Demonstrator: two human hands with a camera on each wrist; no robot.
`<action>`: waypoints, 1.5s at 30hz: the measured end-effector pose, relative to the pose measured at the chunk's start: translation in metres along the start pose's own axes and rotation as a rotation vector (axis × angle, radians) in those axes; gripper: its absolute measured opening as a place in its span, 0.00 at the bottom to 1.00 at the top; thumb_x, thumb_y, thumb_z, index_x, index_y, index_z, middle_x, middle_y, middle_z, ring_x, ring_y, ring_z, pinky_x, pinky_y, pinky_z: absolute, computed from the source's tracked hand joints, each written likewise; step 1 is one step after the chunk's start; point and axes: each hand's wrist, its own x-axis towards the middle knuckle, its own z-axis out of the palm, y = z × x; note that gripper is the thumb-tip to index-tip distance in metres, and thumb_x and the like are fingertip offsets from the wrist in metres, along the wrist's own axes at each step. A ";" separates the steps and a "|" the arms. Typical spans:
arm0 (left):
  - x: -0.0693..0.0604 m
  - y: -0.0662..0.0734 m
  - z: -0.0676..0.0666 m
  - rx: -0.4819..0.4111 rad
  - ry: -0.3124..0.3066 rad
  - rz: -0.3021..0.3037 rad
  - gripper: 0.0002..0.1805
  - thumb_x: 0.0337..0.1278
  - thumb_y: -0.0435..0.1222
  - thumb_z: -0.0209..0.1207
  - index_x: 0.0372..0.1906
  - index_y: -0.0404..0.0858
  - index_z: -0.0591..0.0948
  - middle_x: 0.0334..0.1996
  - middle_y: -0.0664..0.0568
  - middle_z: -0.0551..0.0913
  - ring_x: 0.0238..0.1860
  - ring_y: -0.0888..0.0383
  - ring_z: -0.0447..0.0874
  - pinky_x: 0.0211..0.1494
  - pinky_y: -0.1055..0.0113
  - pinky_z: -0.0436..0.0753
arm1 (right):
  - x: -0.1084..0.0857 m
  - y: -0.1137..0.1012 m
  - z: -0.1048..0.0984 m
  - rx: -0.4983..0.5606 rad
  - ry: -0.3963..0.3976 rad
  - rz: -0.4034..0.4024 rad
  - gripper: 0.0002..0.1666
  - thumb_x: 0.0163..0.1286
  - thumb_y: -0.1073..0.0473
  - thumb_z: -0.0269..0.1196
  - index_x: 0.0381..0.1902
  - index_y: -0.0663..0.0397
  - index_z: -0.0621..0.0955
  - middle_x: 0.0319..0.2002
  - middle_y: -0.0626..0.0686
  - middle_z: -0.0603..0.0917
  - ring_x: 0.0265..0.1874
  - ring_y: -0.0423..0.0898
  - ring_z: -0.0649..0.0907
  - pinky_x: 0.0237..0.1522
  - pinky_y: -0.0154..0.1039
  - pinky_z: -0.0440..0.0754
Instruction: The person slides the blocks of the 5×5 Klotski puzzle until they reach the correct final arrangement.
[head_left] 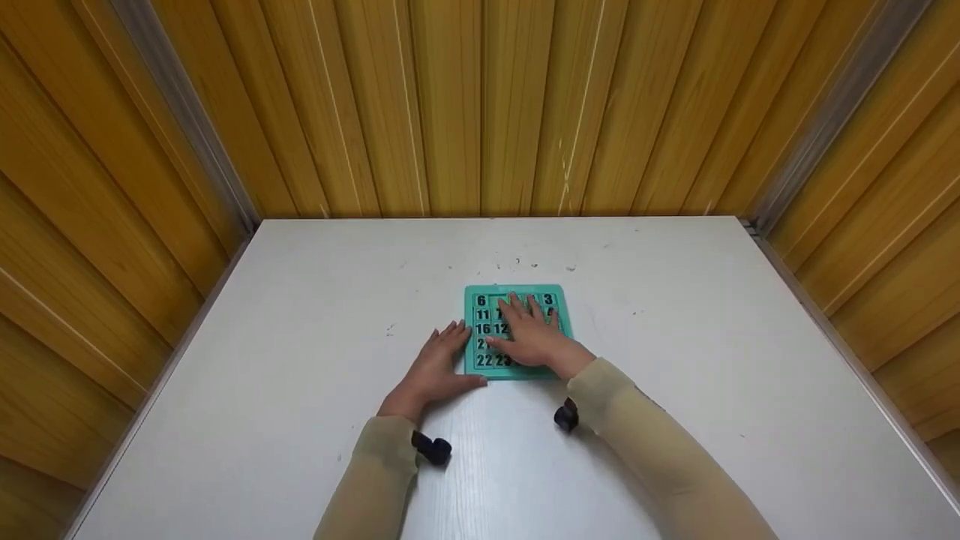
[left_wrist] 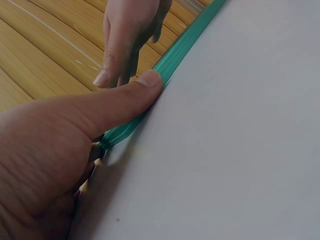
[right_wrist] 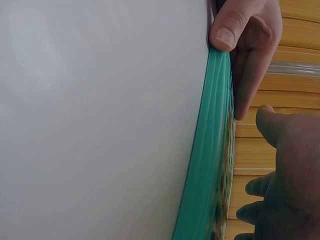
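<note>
A turquoise number slide puzzle (head_left: 483,330) lies flat on the white table, with black numbers on its tiles. My left hand (head_left: 435,367) holds its near left corner, the thumb against the front edge and the fingers along the left side. In the left wrist view, the left thumb (left_wrist: 120,102) presses on the turquoise rim (left_wrist: 182,50). Over the tiles, my right hand (head_left: 534,339) is spread with its fingers pointing away from me, hiding many numbers in the middle and right. Visible numbers include 6, 11, 16, 22 and 3.
The white table (head_left: 337,285) carries small dark marks beyond the puzzle. Wood-patterned panels (head_left: 480,112) stand behind and at both sides. A small black wrist camera (head_left: 433,448) is worn at the left sleeve, and another black camera (head_left: 567,416) at the right one.
</note>
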 end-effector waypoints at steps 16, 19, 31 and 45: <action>0.000 0.000 0.000 -0.001 -0.007 -0.008 0.53 0.53 0.55 0.73 0.80 0.39 0.63 0.82 0.46 0.59 0.85 0.48 0.49 0.89 0.50 0.46 | 0.004 -0.010 0.004 -0.046 -0.035 0.008 0.50 0.77 0.29 0.49 0.85 0.46 0.49 0.85 0.58 0.44 0.84 0.63 0.41 0.77 0.79 0.37; 0.000 0.001 0.000 -0.005 -0.010 -0.009 0.53 0.53 0.55 0.73 0.80 0.39 0.63 0.82 0.46 0.59 0.85 0.48 0.49 0.89 0.49 0.46 | 0.005 -0.014 0.004 -0.042 -0.043 0.000 0.51 0.77 0.29 0.48 0.85 0.46 0.48 0.85 0.58 0.43 0.84 0.63 0.41 0.78 0.78 0.37; -0.001 0.001 0.000 0.008 -0.008 -0.005 0.53 0.53 0.54 0.74 0.79 0.38 0.63 0.81 0.45 0.59 0.84 0.48 0.50 0.89 0.50 0.45 | -0.002 -0.001 0.001 0.004 -0.019 0.004 0.51 0.77 0.28 0.49 0.85 0.46 0.47 0.85 0.59 0.41 0.84 0.63 0.40 0.78 0.77 0.35; 0.001 0.000 0.002 0.003 0.008 -0.005 0.53 0.51 0.53 0.74 0.79 0.38 0.64 0.81 0.45 0.61 0.84 0.48 0.51 0.89 0.50 0.44 | -0.010 0.022 -0.005 -0.008 -0.014 0.060 0.52 0.78 0.30 0.49 0.84 0.52 0.48 0.84 0.63 0.41 0.83 0.65 0.39 0.76 0.80 0.35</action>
